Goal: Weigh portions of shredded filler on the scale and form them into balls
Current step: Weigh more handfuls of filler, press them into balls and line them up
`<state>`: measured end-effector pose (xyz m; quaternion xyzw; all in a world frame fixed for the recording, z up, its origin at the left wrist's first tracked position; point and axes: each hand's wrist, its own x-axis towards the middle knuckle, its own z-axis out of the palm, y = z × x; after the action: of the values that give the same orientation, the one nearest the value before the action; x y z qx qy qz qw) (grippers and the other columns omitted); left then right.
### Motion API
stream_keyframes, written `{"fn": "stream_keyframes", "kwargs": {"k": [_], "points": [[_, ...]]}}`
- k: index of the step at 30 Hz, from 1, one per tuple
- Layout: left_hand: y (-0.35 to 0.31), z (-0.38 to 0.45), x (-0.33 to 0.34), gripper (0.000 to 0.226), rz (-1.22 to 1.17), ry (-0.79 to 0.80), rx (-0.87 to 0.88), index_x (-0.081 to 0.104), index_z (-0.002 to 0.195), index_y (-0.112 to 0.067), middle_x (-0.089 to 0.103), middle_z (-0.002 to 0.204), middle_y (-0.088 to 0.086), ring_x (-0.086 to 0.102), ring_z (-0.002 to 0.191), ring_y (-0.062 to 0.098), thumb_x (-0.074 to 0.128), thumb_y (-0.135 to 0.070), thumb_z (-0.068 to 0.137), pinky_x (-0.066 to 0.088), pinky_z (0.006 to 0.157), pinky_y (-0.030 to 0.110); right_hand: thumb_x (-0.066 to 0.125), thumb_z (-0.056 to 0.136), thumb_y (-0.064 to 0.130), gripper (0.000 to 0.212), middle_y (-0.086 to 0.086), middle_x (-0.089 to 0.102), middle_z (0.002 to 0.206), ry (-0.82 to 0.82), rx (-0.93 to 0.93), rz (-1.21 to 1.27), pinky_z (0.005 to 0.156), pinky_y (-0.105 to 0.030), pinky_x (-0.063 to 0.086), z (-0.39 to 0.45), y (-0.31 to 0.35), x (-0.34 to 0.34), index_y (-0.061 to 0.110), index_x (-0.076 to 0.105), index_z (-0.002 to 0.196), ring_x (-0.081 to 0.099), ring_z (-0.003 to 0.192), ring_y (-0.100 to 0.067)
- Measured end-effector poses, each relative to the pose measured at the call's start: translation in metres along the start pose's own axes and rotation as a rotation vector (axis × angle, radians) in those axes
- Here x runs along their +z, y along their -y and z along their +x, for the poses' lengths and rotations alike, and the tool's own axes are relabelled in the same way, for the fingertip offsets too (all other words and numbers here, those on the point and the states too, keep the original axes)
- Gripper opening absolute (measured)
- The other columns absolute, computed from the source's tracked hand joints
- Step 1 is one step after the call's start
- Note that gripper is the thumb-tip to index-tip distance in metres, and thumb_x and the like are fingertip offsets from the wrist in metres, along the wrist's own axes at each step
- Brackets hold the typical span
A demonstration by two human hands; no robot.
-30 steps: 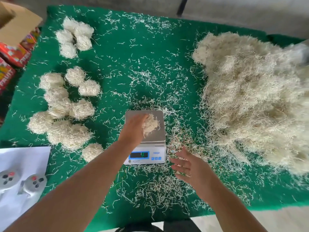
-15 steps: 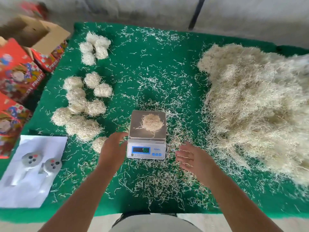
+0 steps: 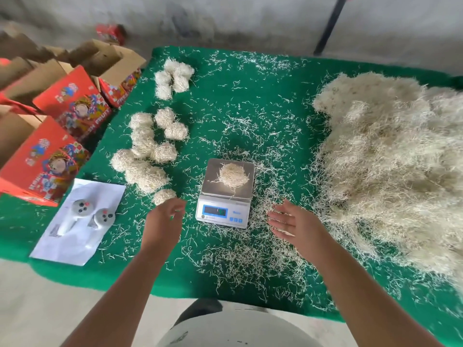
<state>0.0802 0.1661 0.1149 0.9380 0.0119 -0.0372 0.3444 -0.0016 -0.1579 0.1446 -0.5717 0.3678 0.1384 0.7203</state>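
Head view looks down on a green felt-covered table littered with loose pale strands. Largest by far, the big heap of cream shredded filler fills the table's right edge from back to front. Next in size, the cluster of finished pale filler balls runs along the left edge, with a smaller group nearer the back-left corner. Red printed cardboard boxes stand off the left edge, and a white paper sheet carrying two grey controllers lies at the front-left corner.

Near the middle of the front edge sits the small white digital scale with a steel platter, and on that platter rests one rounded portion of filler, touched by neither hand.

The step in hand appears to be the weighing itself: the display is lit but unreadable. Next, judging by the task, comes checking the figure, then adding or removing strands or lifting the portion to roll it.

The left hand hovers left of the scale, fingers loosely curled and empty. The right hand hovers right of it, palm up, fingers spread and relaxed, holding nothing.
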Motion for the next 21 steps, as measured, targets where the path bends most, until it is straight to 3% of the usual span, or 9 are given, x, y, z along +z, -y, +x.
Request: {"fn": "stream_keyframes", "kwargs": {"k": [13, 18, 21], "points": [[-0.005, -0.008, 0.005, 0.017, -0.031, 0.024, 0.000, 0.075, 0.111, -0.022, 0.074, 0.103, -0.010, 0.067, 0.097, 0.008, 0.065, -0.012, 0.101, 0.048, 0.085, 0.023, 0.054, 0.108, 0.034, 0.036, -0.011, 0.078, 0.117, -0.014, 0.040, 0.057, 0.108, -0.052, 0.051, -0.009, -0.014, -0.009, 0.005, 0.067, 0.125, 0.072, 0.114, -0.030], [-0.006, -0.003, 0.011, 0.019, -0.044, 0.052, 0.009, 0.075, 0.115, -0.020, 0.076, 0.108, -0.007, 0.068, 0.099, 0.009, 0.063, -0.012, 0.102, 0.055, 0.091, 0.028, 0.054, 0.108, 0.033, 0.036, -0.011, 0.079, 0.115, -0.046, 0.049, 0.062, 0.107, -0.052, 0.051, -0.011, -0.022, -0.014, 0.005, 0.068, 0.124, 0.072, 0.113, -0.031], [-0.007, 0.010, 0.015, 0.024, -0.041, 0.078, 0.014, 0.073, 0.118, -0.023, 0.075, 0.111, -0.008, 0.067, 0.099, 0.008, 0.061, -0.009, 0.102, 0.050, 0.080, 0.021, 0.054, 0.107, 0.033, 0.036, -0.011, 0.078, 0.116, -0.065, 0.058, 0.067, 0.102, -0.048, 0.054, -0.012, -0.027, -0.017, 0.005, 0.068, 0.124, 0.072, 0.113, -0.031]]}}
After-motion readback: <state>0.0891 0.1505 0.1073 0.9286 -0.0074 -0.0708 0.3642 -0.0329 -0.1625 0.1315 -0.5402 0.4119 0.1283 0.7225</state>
